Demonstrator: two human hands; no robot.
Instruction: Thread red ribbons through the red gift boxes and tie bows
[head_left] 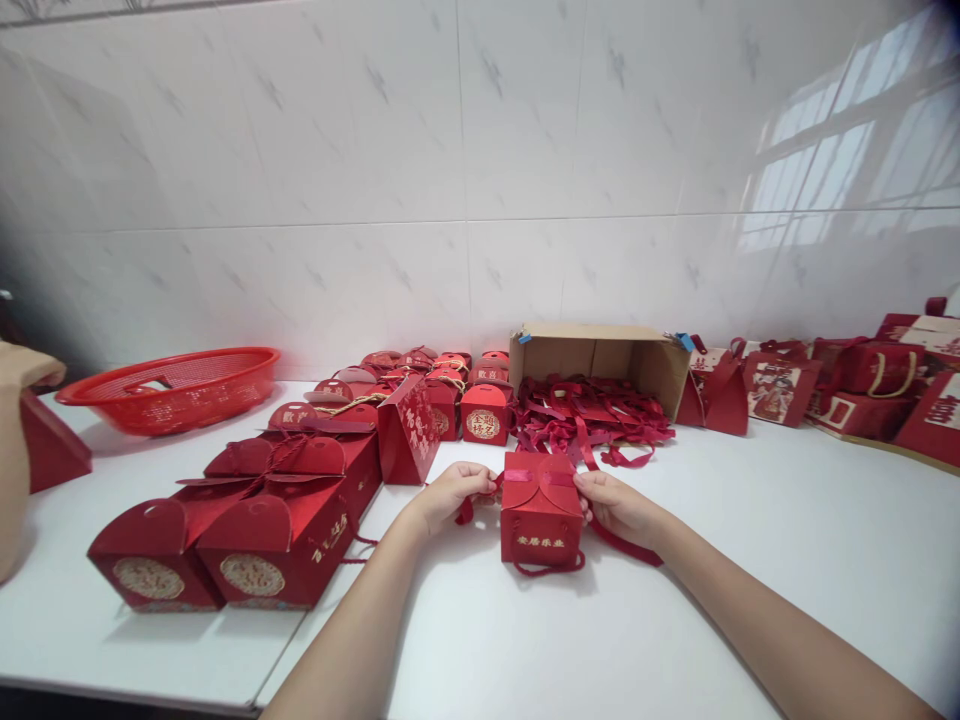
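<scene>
A small red gift box with gold lettering stands upright on the white table in front of me. Its curved top flaps are folded down, and a cord handle hangs at its front. Across the top lies a red ribbon, whose tail trails to the right. At the box's left side, my left hand is closed, pinching the ribbon. My right hand is closed on the ribbon at the right side, its fingers close against the box.
Behind the box, an open cardboard carton spills red ribbons. Larger red boxes stand at left, smaller boxes behind. A red plastic basket sits back left; red gift bags line the right. Part of another person's arm shows far left.
</scene>
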